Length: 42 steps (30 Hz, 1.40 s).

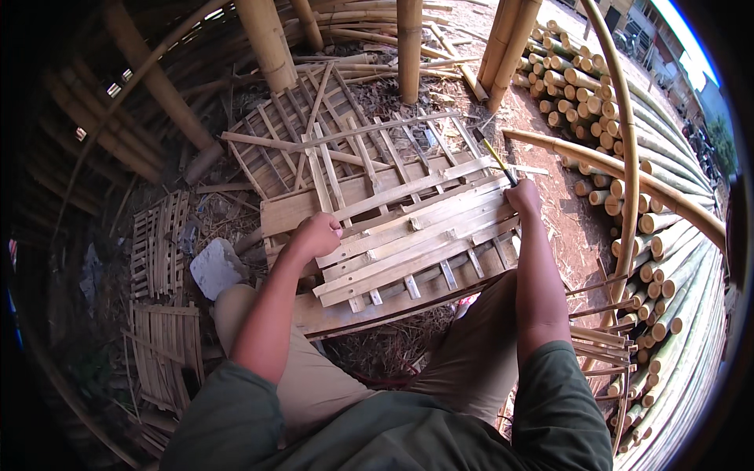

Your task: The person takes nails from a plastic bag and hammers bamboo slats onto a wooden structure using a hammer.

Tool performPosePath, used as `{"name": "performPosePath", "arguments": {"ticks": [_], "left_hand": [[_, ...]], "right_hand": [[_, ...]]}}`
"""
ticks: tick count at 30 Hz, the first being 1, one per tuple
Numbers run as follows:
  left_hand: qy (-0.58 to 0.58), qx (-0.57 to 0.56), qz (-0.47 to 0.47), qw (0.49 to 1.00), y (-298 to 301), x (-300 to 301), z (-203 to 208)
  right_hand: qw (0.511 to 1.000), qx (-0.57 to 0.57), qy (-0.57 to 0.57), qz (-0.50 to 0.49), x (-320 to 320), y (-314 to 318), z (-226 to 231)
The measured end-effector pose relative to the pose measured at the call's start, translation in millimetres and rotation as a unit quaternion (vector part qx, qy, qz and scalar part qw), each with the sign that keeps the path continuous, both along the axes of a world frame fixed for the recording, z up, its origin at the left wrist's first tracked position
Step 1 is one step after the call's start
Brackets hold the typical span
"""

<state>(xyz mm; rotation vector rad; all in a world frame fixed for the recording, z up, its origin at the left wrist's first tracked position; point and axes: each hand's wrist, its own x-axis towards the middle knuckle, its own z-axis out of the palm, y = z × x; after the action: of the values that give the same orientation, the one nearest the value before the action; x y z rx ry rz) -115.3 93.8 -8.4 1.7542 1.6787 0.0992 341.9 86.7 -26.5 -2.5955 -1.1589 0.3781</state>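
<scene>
Across a low plank bench (314,316) before my knees lies a panel of split bamboo slats (424,245), long strips laid over shorter crosswise ones. My left hand (316,235) is closed at the panel's left end, thumb and fingers pinched together; whatever they hold is hidden. At the right end, my right hand (524,198) grips the black end of a hammer (495,152) with a yellow and black handle. Its dark head points away from me, over the far right slats. Behind the panel, more loose slats (377,161) lie crossed on one another.
Stacked bamboo poles (667,243) fill the right side, with a bent pole (628,157) standing before them. Upright bamboo posts (409,51) rise at the back. Slatted panels (159,243) and a pale block (216,269) lie at left. A bundle of sticks (601,349) sits by my right elbow.
</scene>
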Motion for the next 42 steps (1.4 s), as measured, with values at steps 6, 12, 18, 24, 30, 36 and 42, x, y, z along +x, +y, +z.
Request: {"name": "performPosePath", "arguments": {"ticks": [6, 12, 18, 24, 30, 36, 42], "left_hand": [[0.002, 0.000, -0.059, 0.998, -8, -1, 4], [-0.068, 0.078, -0.035, 0.994, -8, -3, 22], [-0.091, 0.139, -0.124, 0.978, -11, 0, 29], [-0.075, 0.092, -0.122, 0.985, -19, 11, 28], [-0.097, 0.089, -0.136, 0.982, -8, 8, 5], [-0.074, 0.067, -0.140, 0.985, -4, 11, 2], [-0.069, 0.077, -0.152, 0.983, -2, 10, -4]], "right_hand": [[0.998, -0.006, -0.061, -0.030, -4, -1, 7], [0.996, 0.018, -0.046, -0.071, -19, -4, 22], [0.988, 0.057, -0.130, -0.061, -42, 5, 31], [0.994, 0.057, -0.093, 0.026, -62, 12, 21], [0.981, 0.089, -0.090, 0.149, -72, 22, -2], [0.974, 0.088, -0.059, 0.202, -68, 26, -13], [0.980, 0.064, -0.036, 0.184, -71, 23, 3]]}}
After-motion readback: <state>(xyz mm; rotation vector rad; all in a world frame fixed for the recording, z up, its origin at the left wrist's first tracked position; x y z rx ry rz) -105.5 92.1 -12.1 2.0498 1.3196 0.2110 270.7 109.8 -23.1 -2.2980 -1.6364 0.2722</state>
